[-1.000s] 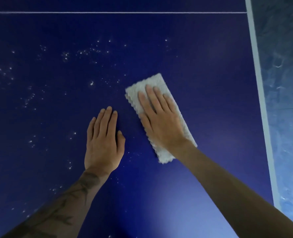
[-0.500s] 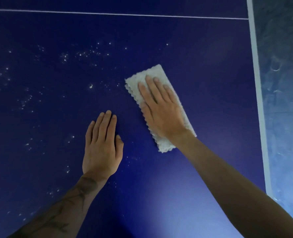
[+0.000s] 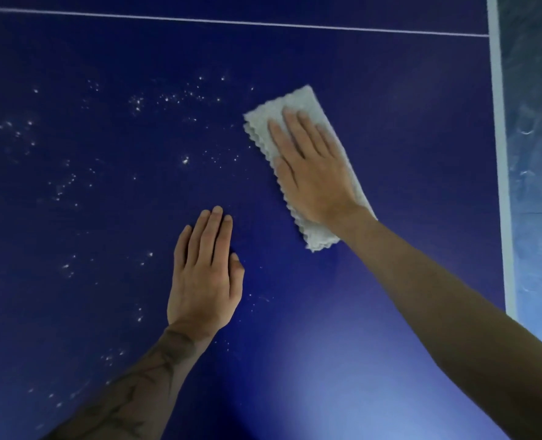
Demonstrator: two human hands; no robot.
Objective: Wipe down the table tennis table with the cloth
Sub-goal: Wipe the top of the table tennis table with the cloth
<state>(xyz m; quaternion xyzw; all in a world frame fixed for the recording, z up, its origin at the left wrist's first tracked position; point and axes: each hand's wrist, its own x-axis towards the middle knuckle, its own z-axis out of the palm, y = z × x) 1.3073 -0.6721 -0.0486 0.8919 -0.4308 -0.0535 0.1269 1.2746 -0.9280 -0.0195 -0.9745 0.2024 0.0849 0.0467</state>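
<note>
A dark blue table tennis table fills the view. On it lies a folded white cloth with scalloped edges, right of centre. My right hand presses flat on the cloth with straight fingers, covering most of it. My left hand rests flat on the bare table surface below and to the left of the cloth, fingers together and straight. White specks are scattered over the table to the left of the cloth.
A thin white line crosses the table at the top. The white edge stripe runs down the right side, with blue-grey floor beyond it. A glare patch lights the table at the bottom right.
My right hand has slid the cloth away from me, toward the far white line. My left hand stays flat on the table in about the same place.
</note>
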